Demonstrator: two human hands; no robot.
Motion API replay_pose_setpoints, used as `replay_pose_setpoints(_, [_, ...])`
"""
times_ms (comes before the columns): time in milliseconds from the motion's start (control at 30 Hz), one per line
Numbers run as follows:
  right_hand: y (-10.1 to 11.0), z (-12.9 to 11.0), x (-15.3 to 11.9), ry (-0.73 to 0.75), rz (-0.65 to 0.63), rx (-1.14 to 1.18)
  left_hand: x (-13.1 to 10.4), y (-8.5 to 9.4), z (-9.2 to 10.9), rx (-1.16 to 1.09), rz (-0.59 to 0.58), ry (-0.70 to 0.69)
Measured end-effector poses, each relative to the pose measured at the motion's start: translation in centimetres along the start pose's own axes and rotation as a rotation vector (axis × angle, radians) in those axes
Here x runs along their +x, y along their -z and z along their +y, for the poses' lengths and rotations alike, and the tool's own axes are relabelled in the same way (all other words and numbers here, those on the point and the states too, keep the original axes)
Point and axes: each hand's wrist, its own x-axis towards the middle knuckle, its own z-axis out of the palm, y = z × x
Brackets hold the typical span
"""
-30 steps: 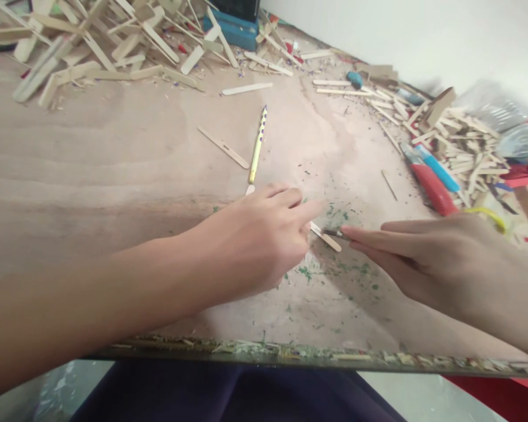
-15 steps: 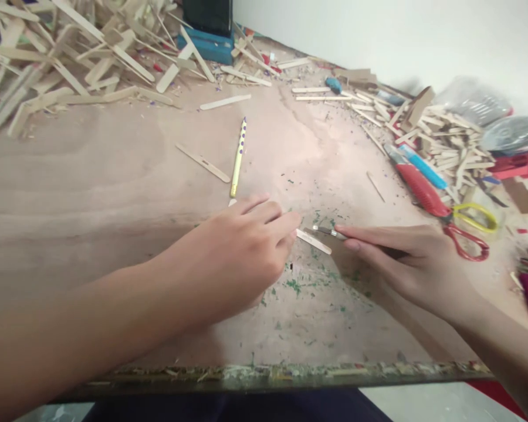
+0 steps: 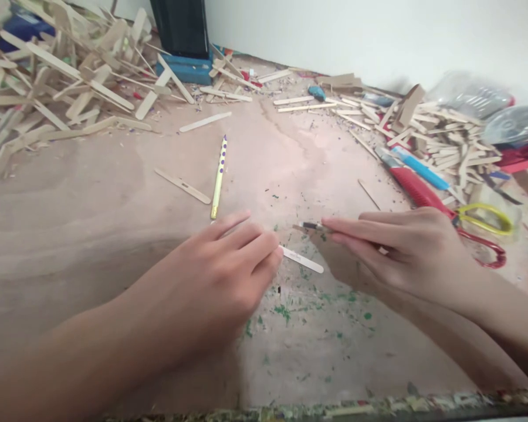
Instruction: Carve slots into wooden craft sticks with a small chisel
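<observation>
My left hand point(image 3: 229, 266) is closed over a wooden popsicle stick point(image 3: 303, 259) lying on the table. The stick's right end shows past my fingertips; its middle is hidden under them. Between thumb and fingers of my right hand point(image 3: 391, 246) is a slim craft knife point(image 3: 313, 225), its tip pointing left, a little above and apart from the stick. A yellow pencil with purple dots point(image 3: 219, 179) lies beyond my left fingers. Left of it rests another popsicle stick point(image 3: 182, 186) with a small dark slot in its middle.
Scissors point(image 3: 484, 220), a red-handled cutter point(image 3: 418, 187) and a blue-handled tool point(image 3: 420, 168) lie to the right, near heaped sticks point(image 3: 449, 138). A larger stick pile point(image 3: 70, 76) fills the back left. A dark upright object on a blue base point(image 3: 185, 68) stands behind. Green scraps point(image 3: 283, 312) dot the table.
The view has shifted, so the table's things sit lower and mostly further left. The knife tip has drawn slightly back from the stick. Both hands keep their hold.
</observation>
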Motion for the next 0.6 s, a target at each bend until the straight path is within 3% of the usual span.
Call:
replay_pose_setpoints(200, [-2.3,-0.4,3.0,-0.216,0.173,0.14,0.1,1.6,-0.3,0.042,-0.126,-0.013])
replay_pose_setpoints(367, [-3.8,0.1,3.6,-0.221,0.184,0.206,-1.5,1.6,-0.4,0.016,-0.135,0.061])
replay_pose_setpoints(600, [-3.1,0.9,3.1,-0.19,0.12,0.255,-4.0,0.1,-1.6,0.082,-0.116,0.001])
